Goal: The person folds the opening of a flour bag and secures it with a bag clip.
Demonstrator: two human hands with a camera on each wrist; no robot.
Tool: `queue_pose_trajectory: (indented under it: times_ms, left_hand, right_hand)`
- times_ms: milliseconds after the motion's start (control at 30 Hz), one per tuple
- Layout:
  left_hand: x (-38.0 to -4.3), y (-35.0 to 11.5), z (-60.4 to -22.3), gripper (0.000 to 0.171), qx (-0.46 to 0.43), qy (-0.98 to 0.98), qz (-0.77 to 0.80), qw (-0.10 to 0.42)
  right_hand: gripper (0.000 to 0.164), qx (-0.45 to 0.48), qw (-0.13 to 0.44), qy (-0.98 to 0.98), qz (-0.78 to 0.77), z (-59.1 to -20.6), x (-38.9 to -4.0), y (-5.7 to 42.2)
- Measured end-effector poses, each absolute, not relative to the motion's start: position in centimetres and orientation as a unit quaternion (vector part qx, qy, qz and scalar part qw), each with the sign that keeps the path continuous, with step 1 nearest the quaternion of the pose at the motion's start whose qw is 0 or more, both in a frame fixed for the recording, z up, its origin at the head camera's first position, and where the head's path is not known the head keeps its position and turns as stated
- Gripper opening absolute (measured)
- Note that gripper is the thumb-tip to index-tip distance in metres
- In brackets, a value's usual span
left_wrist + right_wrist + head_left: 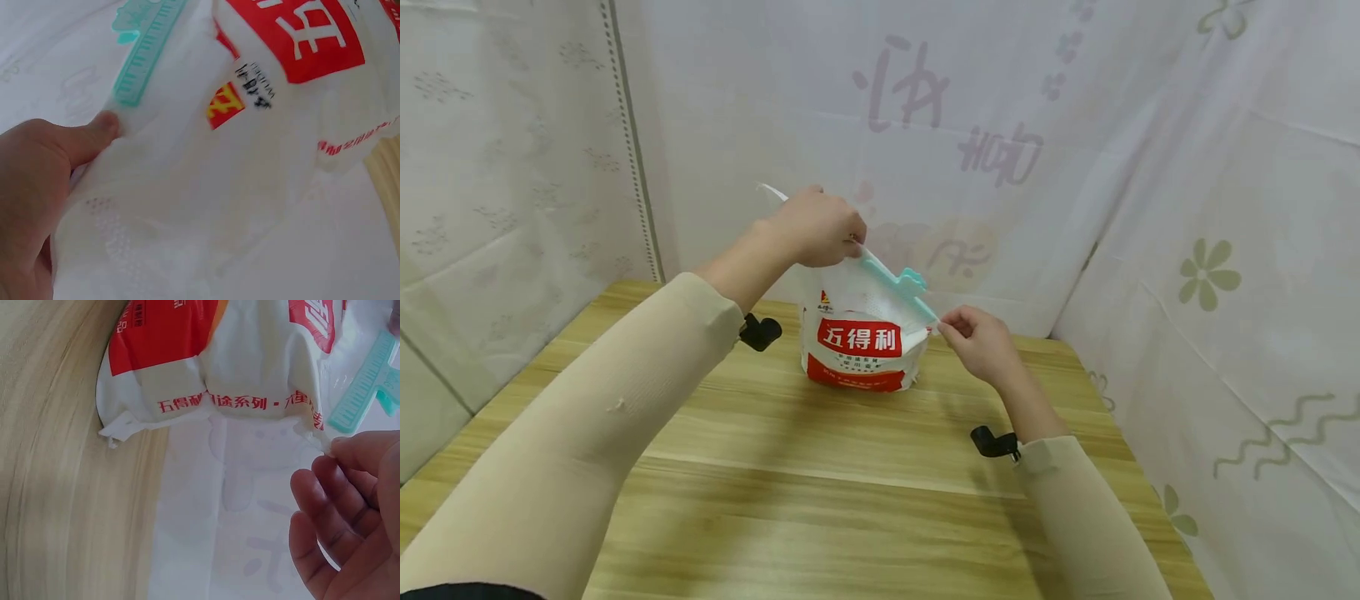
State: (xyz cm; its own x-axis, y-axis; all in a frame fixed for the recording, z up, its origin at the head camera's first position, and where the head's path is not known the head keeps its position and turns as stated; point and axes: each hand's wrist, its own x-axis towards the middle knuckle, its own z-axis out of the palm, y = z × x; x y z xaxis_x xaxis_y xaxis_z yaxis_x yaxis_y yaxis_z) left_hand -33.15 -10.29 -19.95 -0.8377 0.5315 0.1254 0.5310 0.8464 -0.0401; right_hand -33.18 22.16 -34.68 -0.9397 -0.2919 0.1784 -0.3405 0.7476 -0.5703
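Note:
A white plastic bag [857, 308] with red panels and white lettering stands on the wooden table. Across its slanting top lies a teal sealing clip [904, 283], with ruler-like ridges in the left wrist view. My left hand [820, 227] pinches the bag's upper edge just past the clip's upper left end. At the clip's lower right end, my right hand [982, 346] pinches the bag's corner between thumb and forefinger; the other fingers are loosely bent in the right wrist view. The bag's contents are hidden.
The wooden table [760, 500] reaches back to pale patterned curtains [985, 75] behind and at both sides. A black camera mount [760, 332] sits at the left wrist, another mount [994, 442] at the right.

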Motion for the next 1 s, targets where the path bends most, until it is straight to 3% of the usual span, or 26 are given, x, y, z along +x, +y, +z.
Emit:
queue_pose_trajectory:
  times_ms: [333, 433, 633, 1000]
  left_hand:
    - [-31.5, -18.0, -16.7, 0.044, -0.189, -0.957, -0.217, 0.022]
    - [-31.5, -19.0, -16.7, 0.041, -0.195, -0.950, -0.245, 0.017]
    - [-32.3, -18.3, -17.1, 0.023, -0.226, -0.947, -0.224, 0.039]
    - [-33.4, -16.1, -17.2, 0.026, -0.235, -0.950, -0.198, 0.055]
  right_hand:
    - [0.028, 0.169, 0.035, -0.919, 0.354, -35.3, -33.3, 21.4]
    - [0.029, 0.167, 0.037, -0.914, 0.367, -35.6, -33.3, 21.3]
    - [0.027, 0.170, 0.048, -0.910, 0.374, -35.9, -33.2, 21.2]
    - [0.023, 0.142, 0.052, -0.919, 0.365, -36.3, -33.2, 20.8]
